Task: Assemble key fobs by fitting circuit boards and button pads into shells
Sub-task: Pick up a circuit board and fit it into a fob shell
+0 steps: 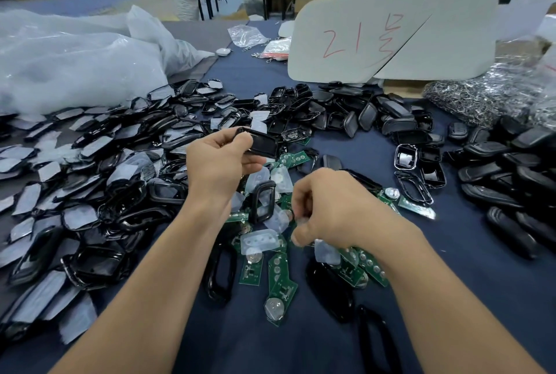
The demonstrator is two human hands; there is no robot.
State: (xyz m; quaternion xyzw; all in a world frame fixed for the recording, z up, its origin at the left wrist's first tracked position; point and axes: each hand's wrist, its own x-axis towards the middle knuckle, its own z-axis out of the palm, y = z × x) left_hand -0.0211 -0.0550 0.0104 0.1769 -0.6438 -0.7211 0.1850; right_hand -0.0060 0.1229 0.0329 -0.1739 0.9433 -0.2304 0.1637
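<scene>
1. Over at the left of the desk [301, 349], a loose heap of film-covered shell fronts [75, 187] lies against clear plastic bags [75, 57]. The left forearm passes close beside it, and I'd guess a careless sweep could push fronts into the working pile.
2. Left of centre, the left hand [219, 160] is raised above the desk. Its thumb and fingers pinch one end of a black shell [261, 143], and the rest of the shell sticks out to the right. With so little of the shell gripped, pressing a part in hard could twist it out of the fingers.
3. Below and between the hands, green circuit boards [279, 283] and cloudy button pads [258, 239] lie jumbled and overlapping, with an empty frame [264, 200] propped among them. The pads are thin and see-through, so two clinging together might be lifted as one.
4. Just right of centre, the right hand [328, 208] is down in that jumble with its fingers curled. It is blurred, so I cannot tell whether it has a pad pinched or nothing at all. A hasty pick could drag neighbouring boards along.
5. Far right, dark back shells [511, 175] are heaped well apart from the hands. A bag of metal rings [481, 93] lies behind them, beside a white board [391, 33] marked 21.
</scene>
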